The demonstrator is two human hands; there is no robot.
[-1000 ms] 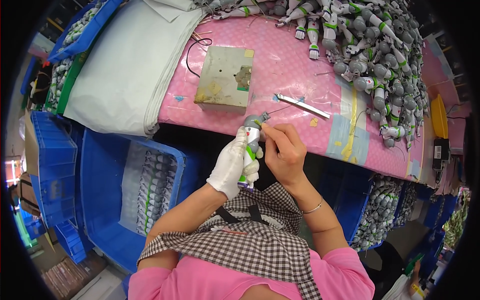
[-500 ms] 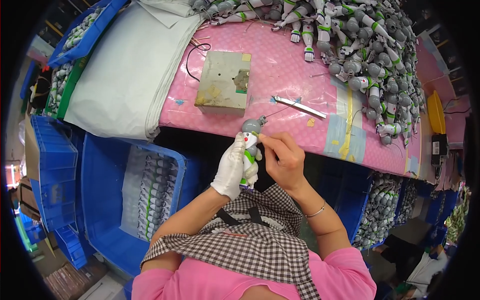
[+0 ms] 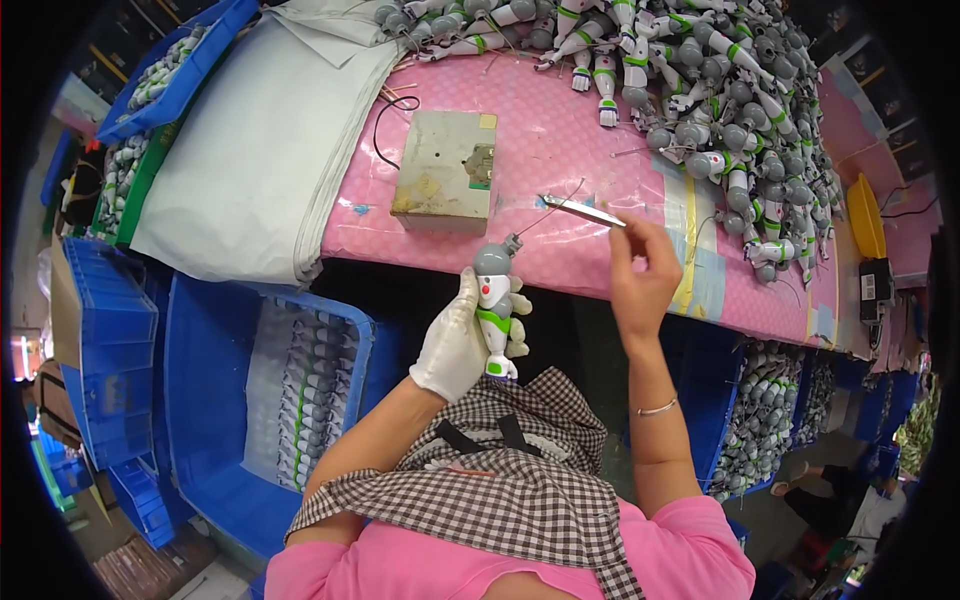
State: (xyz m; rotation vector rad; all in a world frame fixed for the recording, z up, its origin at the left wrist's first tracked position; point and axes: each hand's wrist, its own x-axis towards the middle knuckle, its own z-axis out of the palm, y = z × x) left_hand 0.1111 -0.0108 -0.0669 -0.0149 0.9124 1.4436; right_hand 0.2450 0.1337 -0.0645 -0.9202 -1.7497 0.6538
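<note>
My left hand (image 3: 448, 348), in a white glove, is closed round a toy arm (image 3: 494, 292). The toy arm is white with green bands, grey joints and a red dot. Its grey ball end points up and away from me, and a thin wire sticks out of it toward the table. My bare right hand (image 3: 642, 278) pinches the near right end of metal tweezers (image 3: 580, 209) over the pink table top. Part of the toy arm's back is hidden by the gloved fingers.
A grey metal box (image 3: 445, 165) with a black cable stands on the pink table (image 3: 540, 130). Many similar toy arms (image 3: 740, 130) are heaped at the far right. White sheets (image 3: 260, 140) lie at left. A blue bin (image 3: 215, 400) with rowed parts stands below.
My right hand has left the toy arm and moved right and away to the tweezers, which it now grips. My left hand still holds the toy arm, with more of it showing.
</note>
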